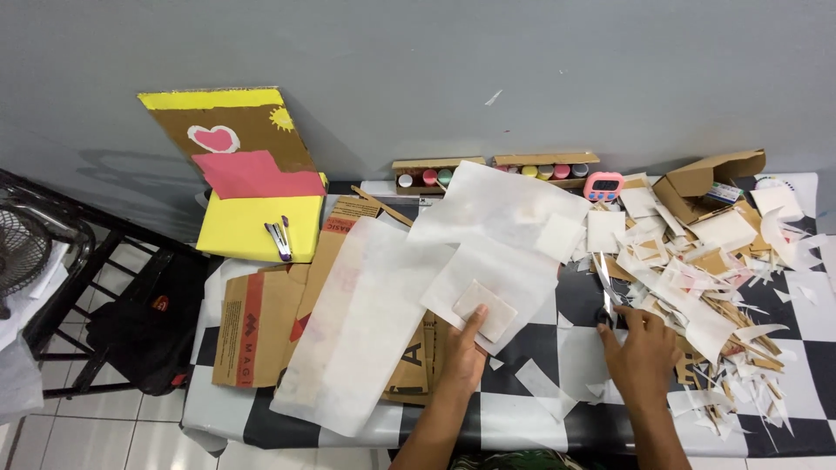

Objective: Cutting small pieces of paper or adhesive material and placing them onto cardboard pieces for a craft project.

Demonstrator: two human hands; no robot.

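My left hand [464, 348] lies flat on the table, its thumb pressing a small square cardboard piece wrapped in white paper [484, 308], which sits on large translucent white paper sheets [366, 322]. My right hand [643, 348] grips the black handles of a pair of scissors [607, 287], whose blades point up and away from me. Both hands rest over a black-and-white checkered tablecloth [531, 344].
A heap of paper and cardboard scraps [714, 296] covers the right side. Flattened cardboard boxes [257, 326] lie left. At the back stand two trays of paint pots [435, 176], a pink timer [603, 185], an open box [705, 178] and a yellow painted cardboard piece [248, 222]. A fan [22, 252] is far left.
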